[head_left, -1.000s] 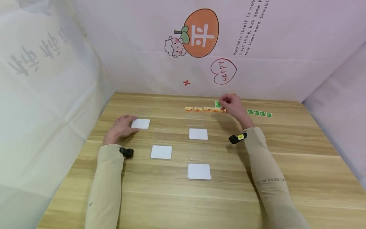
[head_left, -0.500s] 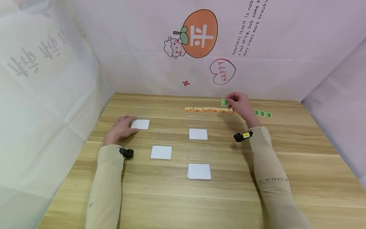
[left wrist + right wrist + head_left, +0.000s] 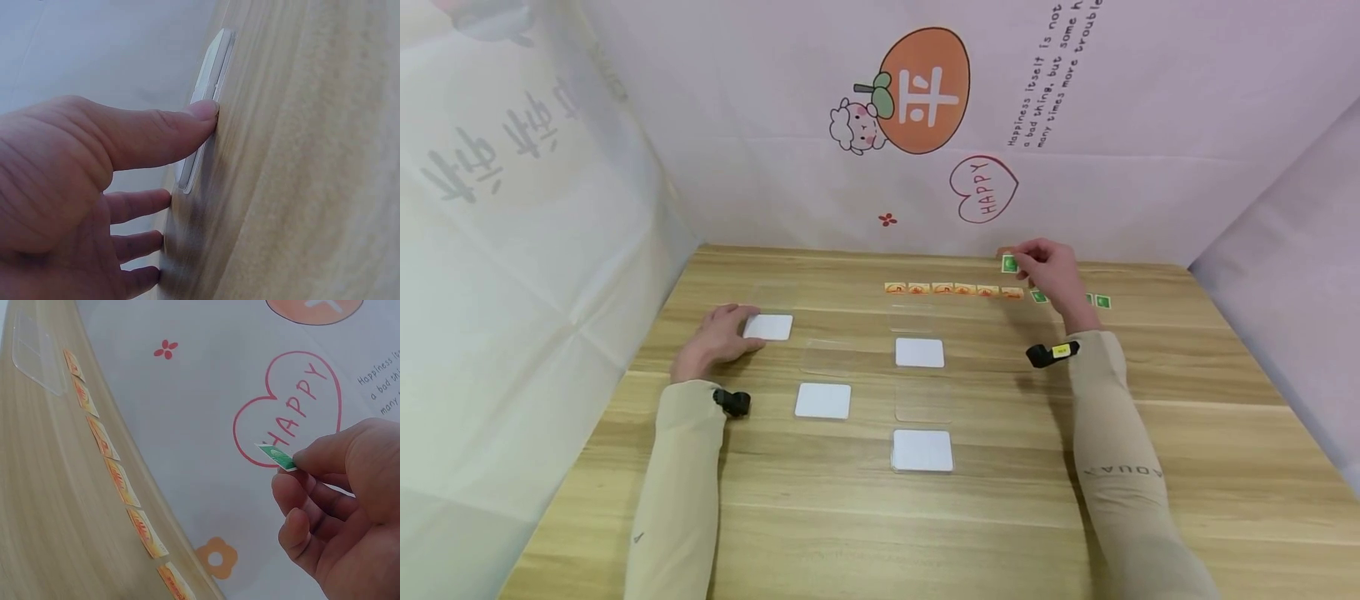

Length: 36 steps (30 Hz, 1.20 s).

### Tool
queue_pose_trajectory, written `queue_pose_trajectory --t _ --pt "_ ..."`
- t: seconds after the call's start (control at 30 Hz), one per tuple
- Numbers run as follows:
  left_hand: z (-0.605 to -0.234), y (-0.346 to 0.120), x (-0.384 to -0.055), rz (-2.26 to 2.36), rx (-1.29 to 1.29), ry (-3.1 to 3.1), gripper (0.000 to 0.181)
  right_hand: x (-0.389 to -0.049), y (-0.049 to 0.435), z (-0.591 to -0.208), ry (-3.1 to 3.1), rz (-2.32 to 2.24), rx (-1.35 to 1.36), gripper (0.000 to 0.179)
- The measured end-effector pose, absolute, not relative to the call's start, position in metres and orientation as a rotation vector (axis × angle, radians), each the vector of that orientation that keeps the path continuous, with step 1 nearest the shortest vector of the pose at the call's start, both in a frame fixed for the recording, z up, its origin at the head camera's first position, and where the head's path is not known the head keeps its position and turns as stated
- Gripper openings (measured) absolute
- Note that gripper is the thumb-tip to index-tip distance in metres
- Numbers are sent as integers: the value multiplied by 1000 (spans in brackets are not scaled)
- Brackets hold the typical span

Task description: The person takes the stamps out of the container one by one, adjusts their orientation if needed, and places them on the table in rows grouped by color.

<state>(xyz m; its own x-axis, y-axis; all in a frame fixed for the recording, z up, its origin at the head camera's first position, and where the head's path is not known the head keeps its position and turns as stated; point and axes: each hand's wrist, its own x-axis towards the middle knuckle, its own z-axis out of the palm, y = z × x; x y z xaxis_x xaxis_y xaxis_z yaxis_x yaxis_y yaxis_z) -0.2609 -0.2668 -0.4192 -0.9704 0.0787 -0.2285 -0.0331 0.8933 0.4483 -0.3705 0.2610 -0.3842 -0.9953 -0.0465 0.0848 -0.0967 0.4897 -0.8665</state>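
Note:
My left hand rests on the table at the left, its thumb and forefinger at opposite edges of a stack of white cards. In the left wrist view, the thumb presses the side of that stack, while the other fingers touch the wood. Over the back of the table, my right hand pinches a small green sticker-like square between thumb and forefinger, raised off the surface. Beneath it lies a row of small orange picture pieces. More green squares lie right of that row, partly hidden by the hand.
Other white cards lie mid-table, with another and a nearer stack. Clear plastic plates lie flat between them. A printed cloth wall rises right behind the table's back edge.
My right hand has moved rightward along the back with the green square, uncovering the right end of the orange row. My left hand has stayed at the white cards.

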Motion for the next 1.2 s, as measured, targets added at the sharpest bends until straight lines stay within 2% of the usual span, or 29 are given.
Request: queue_pose_trajectory --t 0.4,1.2 --pt "-421 -268 -259 686 28 2812 64 -375 284 -389 -2589 1663 60 35" --pt "-417 -265 -259 670 25 2828 64 -374 329 -389 -2417 1842 -95 29"
